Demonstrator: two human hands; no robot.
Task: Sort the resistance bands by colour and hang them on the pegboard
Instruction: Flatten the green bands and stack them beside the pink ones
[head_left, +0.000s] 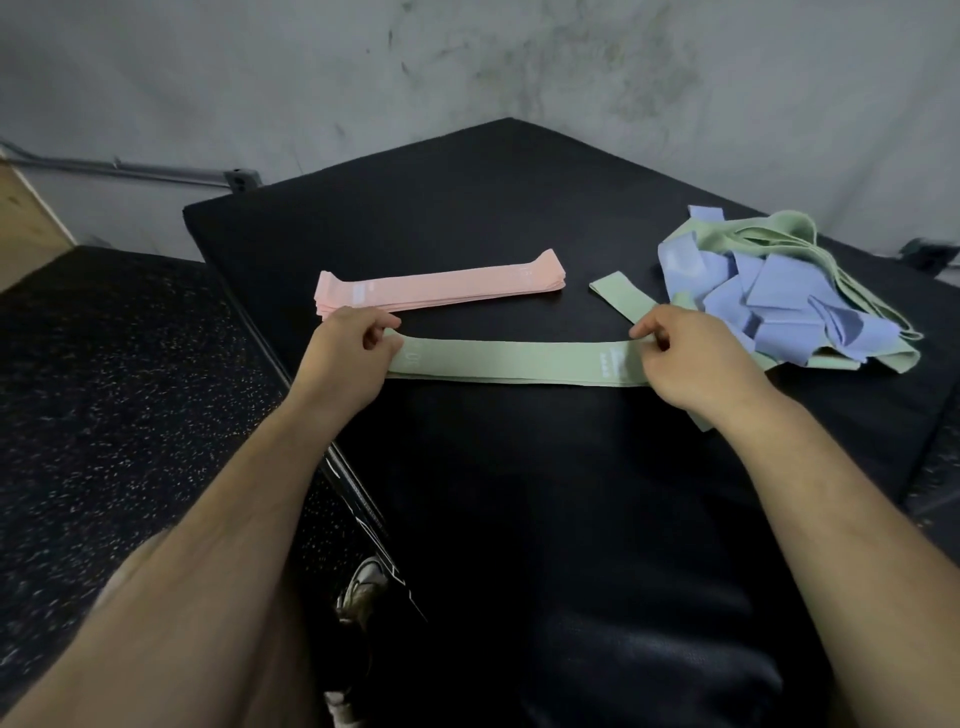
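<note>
A grey, stained wall (467, 62) fills the top of the view, and a dark speckled floor (104, 389) lies to the left, below bench level. A black padded bench (467, 208) takes up the middle and runs toward the person, one corner pointing at the wall. On its right side sits a loose pile of bands (779, 296), blue ones crumpled on top and green ones tangled under and around them; one green strip (623, 301) from the pile reaches out to the left along the bench top. Well apart from the pile, farther left, a neat stack of pink bands (441, 286) lies flat, its edges lined up. Just in front of the pink stack, a single green band (509, 358) lies flat and straight across the bench, drawn out between both hands. The left hand (348, 358) is at the band's left end, its grip pinching that end between thumb and curled fingers, close beside the near corner of the pink stack. The right hand (696, 364) is at the band's right end, its grip pinching the band the same way, with the edge of the pile just behind it. A thin metal pipe (130, 169) runs along the wall at the left, and a shoe (363, 587) shows low down beside the bench.
</note>
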